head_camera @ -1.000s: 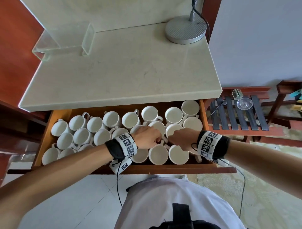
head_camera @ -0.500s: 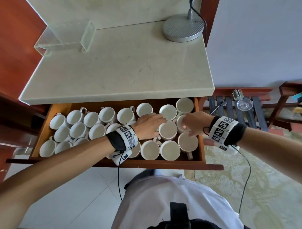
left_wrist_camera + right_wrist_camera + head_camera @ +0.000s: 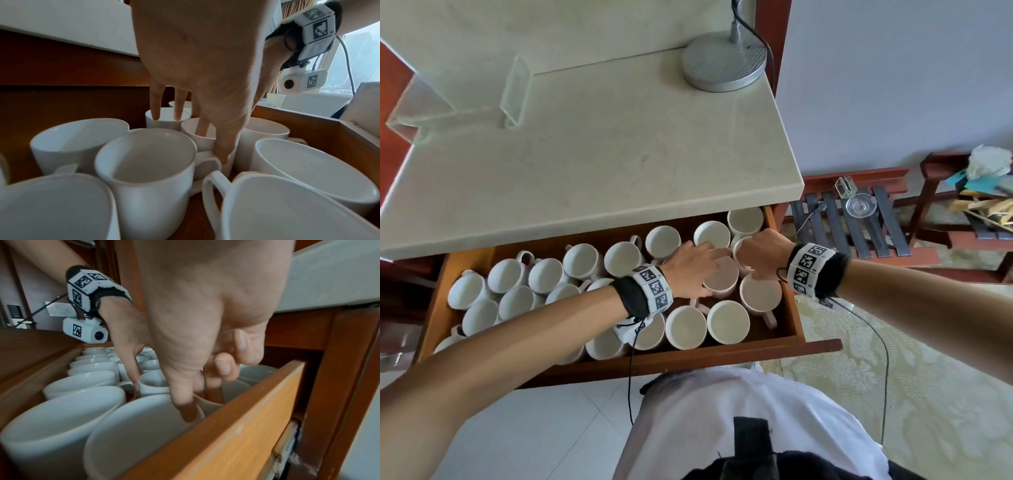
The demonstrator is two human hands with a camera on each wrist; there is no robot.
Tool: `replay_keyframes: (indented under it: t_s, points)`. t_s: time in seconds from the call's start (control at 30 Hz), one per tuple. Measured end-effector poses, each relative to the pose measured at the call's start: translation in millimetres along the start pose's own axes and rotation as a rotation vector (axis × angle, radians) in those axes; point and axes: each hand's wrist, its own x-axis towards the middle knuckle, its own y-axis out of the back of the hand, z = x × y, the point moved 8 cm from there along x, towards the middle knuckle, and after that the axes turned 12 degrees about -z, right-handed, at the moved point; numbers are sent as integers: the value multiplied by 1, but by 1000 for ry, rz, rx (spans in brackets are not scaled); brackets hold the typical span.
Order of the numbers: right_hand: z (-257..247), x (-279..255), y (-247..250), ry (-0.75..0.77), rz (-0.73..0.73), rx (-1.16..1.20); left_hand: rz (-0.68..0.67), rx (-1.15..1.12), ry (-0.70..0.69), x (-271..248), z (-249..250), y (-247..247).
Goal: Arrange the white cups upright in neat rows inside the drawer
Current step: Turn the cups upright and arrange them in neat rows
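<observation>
Nearest the person, the wooden drawer (image 3: 787, 318) stands pulled out from under the pale counter (image 3: 599, 164), its front rim close to the white shirt. It is packed with white cups (image 3: 685, 327), all upright with mouths up, handles pointing various ways. Over the right half, the left hand (image 3: 690, 270) reaches down with fingers (image 3: 155, 107) spread; one goes into the mouth of a cup (image 3: 722, 277) while the thumb presses its outside wall, so it pinches that rim. Just beside it, the right hand (image 3: 760, 251) has curled fingers (image 3: 185, 395) gripping the rim of a neighbouring cup (image 3: 209, 404) by the drawer's right wall. Farther back, a grey lamp base (image 3: 724, 63) sits on the counter.
</observation>
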Motion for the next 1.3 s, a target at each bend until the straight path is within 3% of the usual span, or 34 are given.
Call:
replay_keyframes:
  t_s: [0.4, 0.57, 0.7, 0.77, 0.87, 1.3]
  points:
    - [17, 7, 3, -79, 58, 74, 37, -152, 25, 8, -18, 7]
    - [34, -10, -6, -93, 116, 288, 320, -406, -154, -6, 11, 45]
    - [51, -24, -17, -236, 163, 442, 112, -353, -316, 11, 45, 40]
    - [56, -30, -26, -280, 166, 518, 55, -230, -333, 23, 56, 34]
    - [60, -35, -37, -292, 155, 616, -19, -266, -330, 33, 66, 29]
    - [60, -34, -43, -255, 151, 640, -100, -441, -426, 28, 98, 19]
